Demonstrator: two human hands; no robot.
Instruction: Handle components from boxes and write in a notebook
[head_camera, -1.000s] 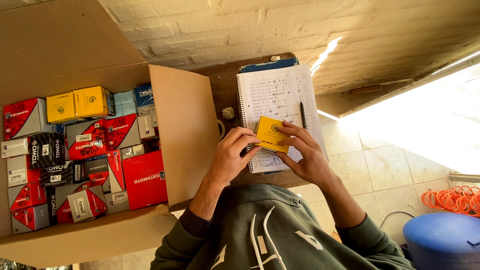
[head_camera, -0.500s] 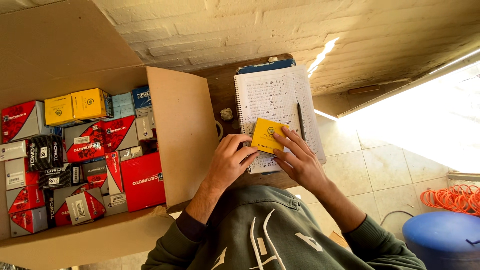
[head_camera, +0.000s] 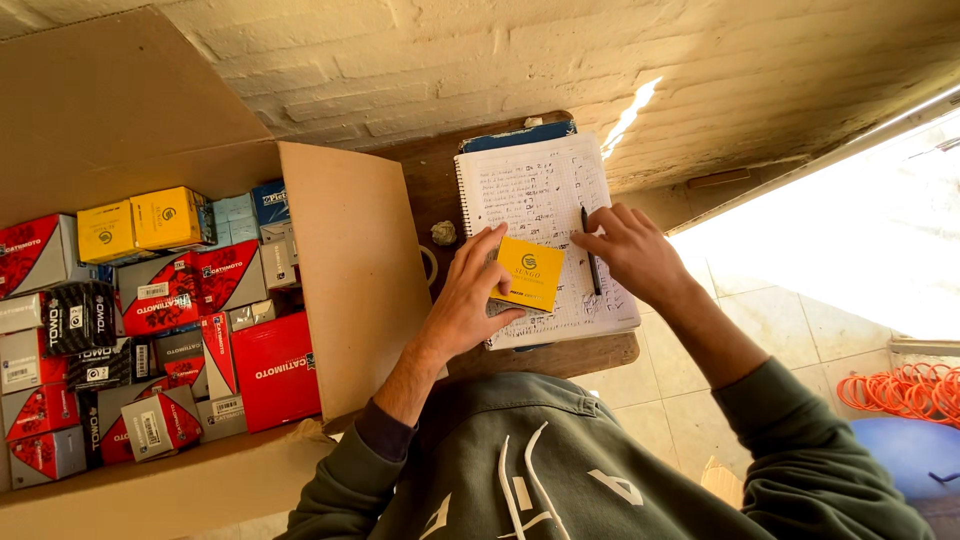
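My left hand (head_camera: 470, 300) holds a small yellow box (head_camera: 528, 274) over an open spiral notebook (head_camera: 535, 200) with handwritten rows. The notebook lies on a small wooden table (head_camera: 560, 355) against a brick wall. My right hand (head_camera: 630, 250) rests on the notebook page with its fingers on a black pen (head_camera: 589, 250) that lies there. The fingers touch the pen but do not grip it.
A large open cardboard box (head_camera: 350, 270) at the left holds several small red, yellow, black and blue boxes (head_camera: 150, 300). A crumpled paper ball (head_camera: 443, 232) lies on the table. An orange coiled cable (head_camera: 900, 390) and a blue drum (head_camera: 915, 455) are on the tiled floor at the right.
Earlier both hands held the yellow box. My right hand has let go and moved right onto the pen, while my left hand keeps the box.
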